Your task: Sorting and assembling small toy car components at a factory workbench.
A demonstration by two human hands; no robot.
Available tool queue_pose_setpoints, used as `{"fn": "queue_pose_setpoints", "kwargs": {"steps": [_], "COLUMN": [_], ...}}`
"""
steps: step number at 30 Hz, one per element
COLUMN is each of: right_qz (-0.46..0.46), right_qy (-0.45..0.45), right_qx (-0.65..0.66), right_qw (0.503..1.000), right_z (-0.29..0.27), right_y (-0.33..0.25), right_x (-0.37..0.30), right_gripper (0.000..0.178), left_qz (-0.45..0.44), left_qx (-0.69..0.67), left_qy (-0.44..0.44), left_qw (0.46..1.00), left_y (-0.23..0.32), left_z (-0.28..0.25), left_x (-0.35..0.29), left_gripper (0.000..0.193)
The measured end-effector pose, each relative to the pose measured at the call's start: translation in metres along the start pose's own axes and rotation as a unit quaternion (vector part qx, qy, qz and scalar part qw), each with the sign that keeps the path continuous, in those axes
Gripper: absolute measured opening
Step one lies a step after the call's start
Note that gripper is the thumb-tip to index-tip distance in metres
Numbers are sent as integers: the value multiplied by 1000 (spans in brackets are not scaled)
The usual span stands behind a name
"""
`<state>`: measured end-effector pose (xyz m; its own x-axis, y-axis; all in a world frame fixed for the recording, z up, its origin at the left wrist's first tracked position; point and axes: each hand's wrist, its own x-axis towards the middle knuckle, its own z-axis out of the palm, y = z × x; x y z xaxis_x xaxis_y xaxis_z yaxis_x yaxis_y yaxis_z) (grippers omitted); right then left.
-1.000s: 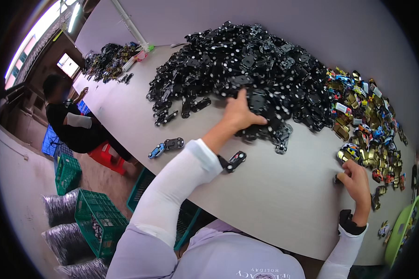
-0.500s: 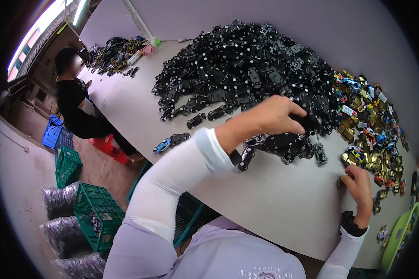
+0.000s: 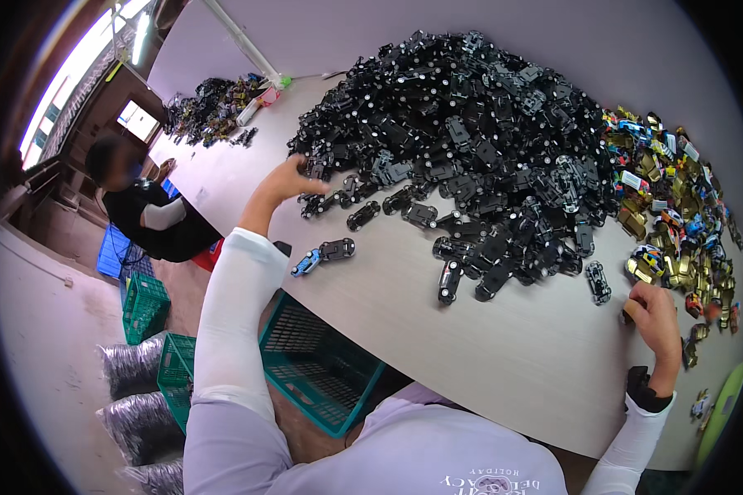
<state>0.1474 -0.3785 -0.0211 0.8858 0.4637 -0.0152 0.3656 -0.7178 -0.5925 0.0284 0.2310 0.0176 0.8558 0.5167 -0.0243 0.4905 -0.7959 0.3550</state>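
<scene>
A big heap of black toy car undersides (image 3: 437,124) covers the far middle of the table. At its left edge my left hand (image 3: 289,181) hovers with thumb and fingers apart, holding nothing. On the right, my right hand (image 3: 656,320) is closed by the tabletop, its fingertips round something small and dark that is mostly hidden. Beside it lies a single dark toy car (image 3: 598,283). A blue toy car (image 3: 306,262) and a black one (image 3: 337,249) lie below my left hand, and another toy car (image 3: 449,282) stands out at the heap's near edge.
Colourful and gold toy car pieces (image 3: 677,214) are piled at the right, near a green basin (image 3: 722,412). A person in black (image 3: 144,206) sits at the table's far left by another pile (image 3: 210,111). Below are a green crate (image 3: 322,371) and silvery bags (image 3: 144,421).
My left hand has swung left from the middle of the heap to its left edge. My right hand stays closed near the same spot. The view has shifted slightly.
</scene>
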Motion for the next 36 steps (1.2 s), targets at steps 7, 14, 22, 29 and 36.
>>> {"fn": "queue_pose_setpoints", "kwargs": {"steps": [7, 14, 22, 29, 36], "right_qz": [-5, -14, -25, -51, -33], "right_qy": [-4, -4, -6, 28, -1], "right_qx": [-8, -34, -50, -61, -37], "right_qw": [1000, 999, 998, 996, 999], "right_z": [-1, -4, -5, -7, -5], "right_y": [0, -5, -14, -1, -9], "right_x": [-1, -4, -4, -8, -5], "right_gripper": [14, 16, 17, 19, 16], "left_qz": [41, 65, 257, 253, 244], "left_qx": [-83, -120, -226, -117, 176], "left_qy": [-117, -76, -74, -72, -124], "left_qw": [989, 988, 937, 958, 946], "left_y": [11, 156, 260, 238, 146], "left_z": [47, 117, 109, 50, 54], "left_x": [-10, -15, -45, -64, -86], "left_gripper": [108, 81, 83, 36, 37]}}
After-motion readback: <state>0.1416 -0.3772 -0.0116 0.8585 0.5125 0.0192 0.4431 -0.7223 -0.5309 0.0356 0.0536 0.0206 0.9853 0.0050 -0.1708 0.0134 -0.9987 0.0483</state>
